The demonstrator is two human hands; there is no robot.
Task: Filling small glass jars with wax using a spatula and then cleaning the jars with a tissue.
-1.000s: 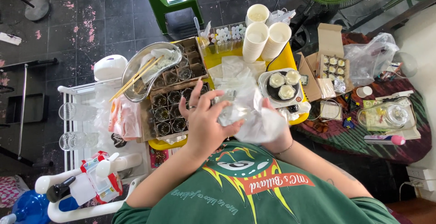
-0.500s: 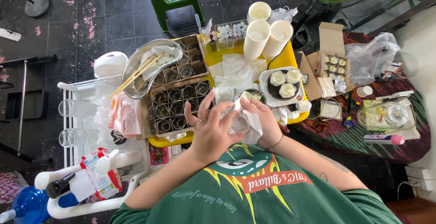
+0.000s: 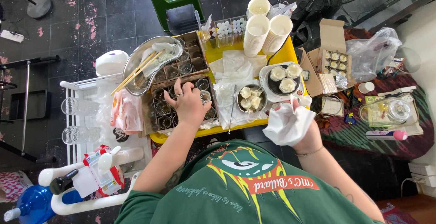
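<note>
In the head view, your left hand [image 3: 190, 106] reaches over the cardboard tray of small glass cups [image 3: 179, 94] on the yellow surface [image 3: 290, 53]. Its fingers [image 3: 175, 97] are curled down onto one of the cups near the tray's middle; whether they actually pinch it you cannot tell, since the hand covers the cup. Your right hand [image 3: 304, 131] sits at the near right edge of the surface, fingers pressed closed around a crumpled white cloth [image 3: 286, 124], which bunches out to the left of your palm.

Between your hands lies a small metal bowl of pale dumplings [image 3: 251, 99] on white paper sheets [image 3: 234, 69], with a thin metal utensil [image 3: 232, 108] just beside it. Further right stands a black dish with three white pieces [image 3: 282, 77]. At the far edge stand stacked paper cups [image 3: 265, 31]. A metal bowl with chopsticks [image 3: 145, 65] overlaps the tray's far left corner. An open cardboard box [image 3: 334, 58] lies to the right.
</note>
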